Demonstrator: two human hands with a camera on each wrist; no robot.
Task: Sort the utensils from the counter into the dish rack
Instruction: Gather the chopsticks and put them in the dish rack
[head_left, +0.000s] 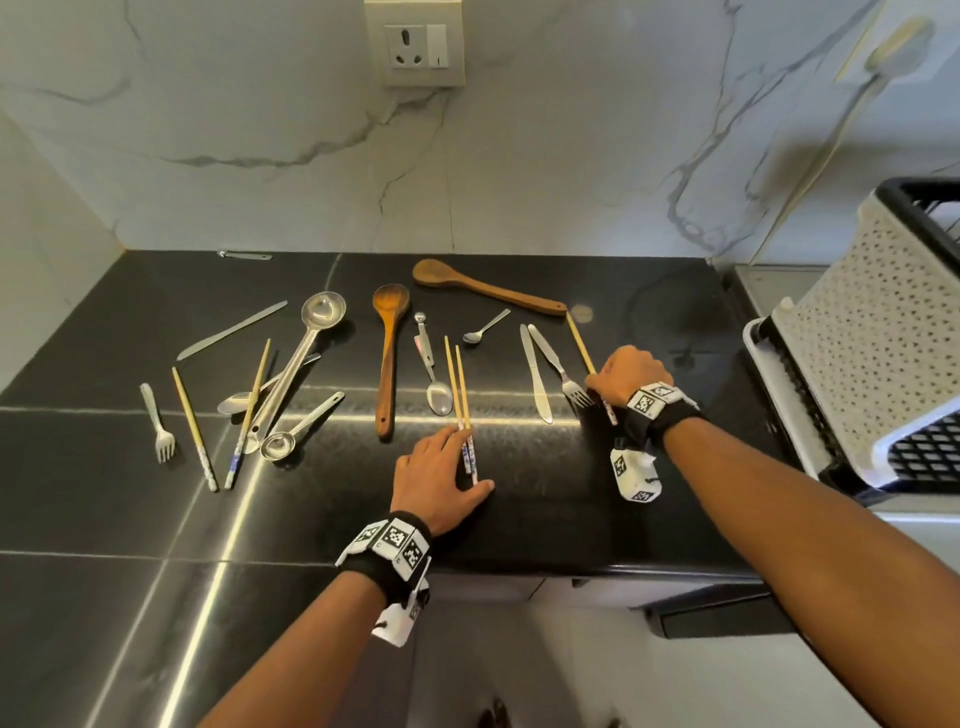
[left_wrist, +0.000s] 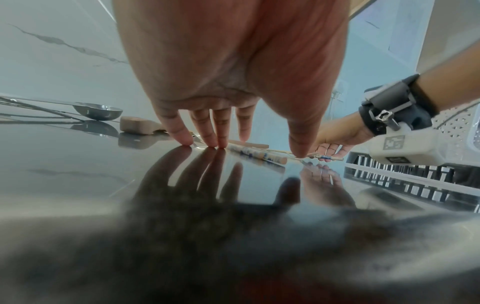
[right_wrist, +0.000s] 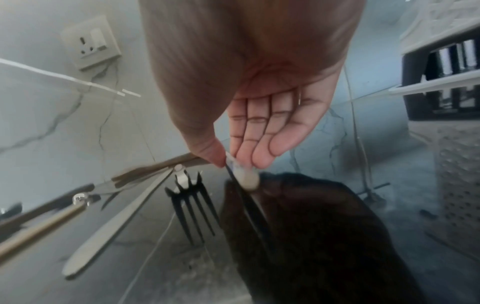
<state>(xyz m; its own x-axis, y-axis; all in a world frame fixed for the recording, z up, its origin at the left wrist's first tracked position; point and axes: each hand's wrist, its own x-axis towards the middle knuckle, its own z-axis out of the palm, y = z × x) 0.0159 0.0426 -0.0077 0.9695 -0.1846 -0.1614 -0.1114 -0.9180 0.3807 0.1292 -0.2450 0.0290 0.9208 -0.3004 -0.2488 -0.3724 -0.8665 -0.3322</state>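
Utensils lie scattered on the black counter (head_left: 571, 519), with the dish rack (head_left: 857, 364) at its right end. The left hand (head_left: 436, 475) rests spread, fingertips (left_wrist: 185, 139) on the counter beside a pair of chopsticks (head_left: 460, 395), gripping nothing. The right hand (head_left: 631, 374) pinches one chopstick (head_left: 581, 345) between thumb and fingers, just beside a fork (head_left: 563, 374) and a knife (head_left: 535, 379).

Bare forearms, black wristbands (head_left: 655, 423) with black-and-white square markers, white camera housings (head_left: 635, 475) beneath both wrists
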